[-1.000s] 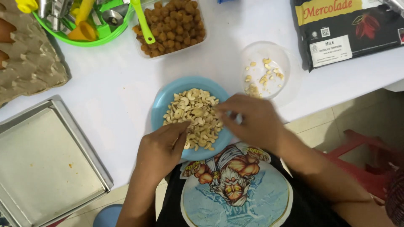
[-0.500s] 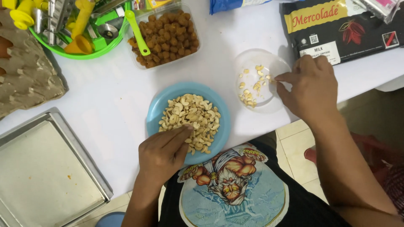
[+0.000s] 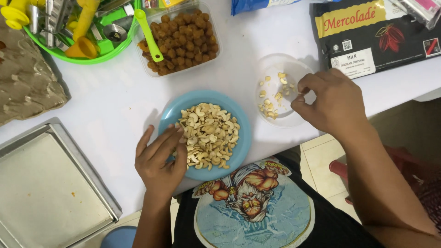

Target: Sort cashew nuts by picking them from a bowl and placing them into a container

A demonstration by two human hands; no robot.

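A blue plate [image 3: 244,138] heaped with cashew nuts [image 3: 209,135] sits at the table's near edge. My left hand [image 3: 158,158] lies flat at the plate's left side, fingers apart, fingertips on the nuts. To the right stands a small clear bowl [image 3: 275,64] with a few cashew pieces [image 3: 271,104] in it. My right hand [image 3: 333,103] hovers over the bowl's right rim, thumb and forefinger pinched together; whether a piece sits between them is hidden.
A clear tub of round brown nuts [image 3: 183,39] with a green spoon [image 3: 149,34] stands behind the plate. A green bowl of utensils [image 3: 69,27] and brown egg carton [image 3: 25,87] are far left, a metal tray [image 3: 41,183] near left, a black packet [image 3: 376,32] far right.
My right hand left the blue plate and moved right to the clear bowl, where it now stays pinched. My left hand stayed on the plate's left side.
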